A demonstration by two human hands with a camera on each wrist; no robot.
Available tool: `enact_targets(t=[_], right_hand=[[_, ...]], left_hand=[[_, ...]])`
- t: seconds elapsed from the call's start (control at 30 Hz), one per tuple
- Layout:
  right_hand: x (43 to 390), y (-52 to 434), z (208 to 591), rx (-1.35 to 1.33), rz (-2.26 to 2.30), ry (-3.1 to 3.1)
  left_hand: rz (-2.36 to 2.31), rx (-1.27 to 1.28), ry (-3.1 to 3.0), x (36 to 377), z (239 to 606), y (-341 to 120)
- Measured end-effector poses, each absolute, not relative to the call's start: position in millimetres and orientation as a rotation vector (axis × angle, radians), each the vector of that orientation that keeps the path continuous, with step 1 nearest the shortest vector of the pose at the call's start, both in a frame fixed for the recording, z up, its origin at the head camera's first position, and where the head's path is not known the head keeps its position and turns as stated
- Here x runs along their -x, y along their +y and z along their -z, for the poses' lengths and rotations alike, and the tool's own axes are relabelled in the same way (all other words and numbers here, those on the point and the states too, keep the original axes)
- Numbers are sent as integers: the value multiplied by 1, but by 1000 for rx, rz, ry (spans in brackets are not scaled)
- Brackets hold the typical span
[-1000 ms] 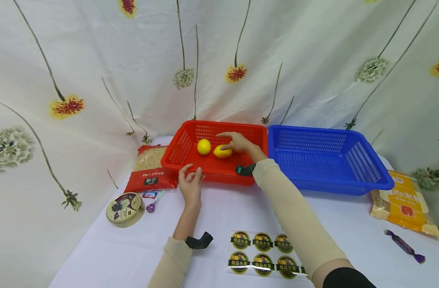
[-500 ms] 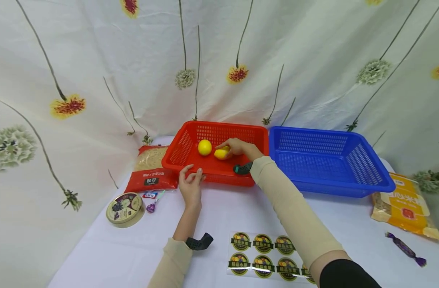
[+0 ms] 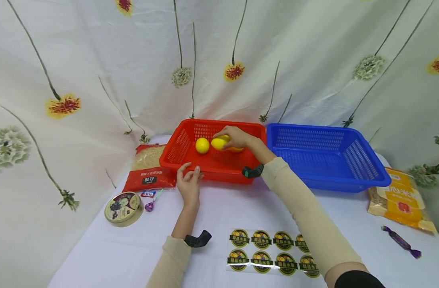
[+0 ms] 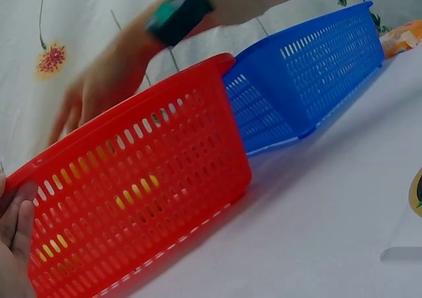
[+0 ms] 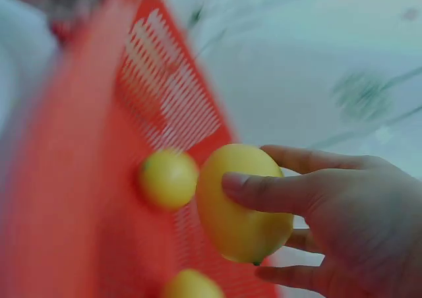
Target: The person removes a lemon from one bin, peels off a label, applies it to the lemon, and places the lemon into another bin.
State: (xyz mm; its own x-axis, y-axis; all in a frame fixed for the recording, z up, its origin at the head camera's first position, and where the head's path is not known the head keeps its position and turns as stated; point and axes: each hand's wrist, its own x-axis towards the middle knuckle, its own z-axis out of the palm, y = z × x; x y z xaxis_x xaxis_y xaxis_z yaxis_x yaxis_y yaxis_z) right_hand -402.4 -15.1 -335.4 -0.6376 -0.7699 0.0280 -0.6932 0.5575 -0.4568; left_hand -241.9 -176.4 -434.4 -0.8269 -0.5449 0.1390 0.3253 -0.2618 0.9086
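Observation:
In the head view my right hand [image 3: 237, 137] holds a yellow lemon [image 3: 218, 143] above the floor of the red basket [image 3: 219, 176]. The right wrist view shows the thumb pressed on the side of this lemon [image 5: 241, 212], fingers behind it. A round yellow fruit [image 3: 202, 145] lies in the basket to its left. Another yellow fruit [image 3: 236, 149] is partly hidden under my right hand. My left hand [image 3: 188, 186] grips the basket's front rim near its left corner; the left wrist view shows fingers [image 4: 23, 225] against the outer wall.
A blue basket [image 3: 327, 182] adjoins the red one on the right. Left are a red bag of grain [image 3: 147, 179], a round tin [image 3: 122, 208] and a lollipop [image 3: 149, 206]. A sticker sheet [image 3: 270, 244] lies in front. Right are a yellow bag [image 3: 403, 202] and a purple candy [image 3: 401, 242].
My right hand has closed on the lemon and raised it slightly off the basket floor, uncovering part of another yellow fruit. The left hand has stayed at the rim.

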Motion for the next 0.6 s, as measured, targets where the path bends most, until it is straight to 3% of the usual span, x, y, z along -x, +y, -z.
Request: enact_targets(t=[0.27, 0.43, 0.6], right_hand=[[314, 70, 320, 1507, 1083, 2733], [264, 125, 352, 1550, 1162, 2820], [225, 155, 399, 1430, 1193, 2859]], left_hand=[[2075, -253, -1477, 242, 433, -179], [2053, -257, -1490, 236, 423, -174], [2056, -246, -1497, 241, 427, -172]])
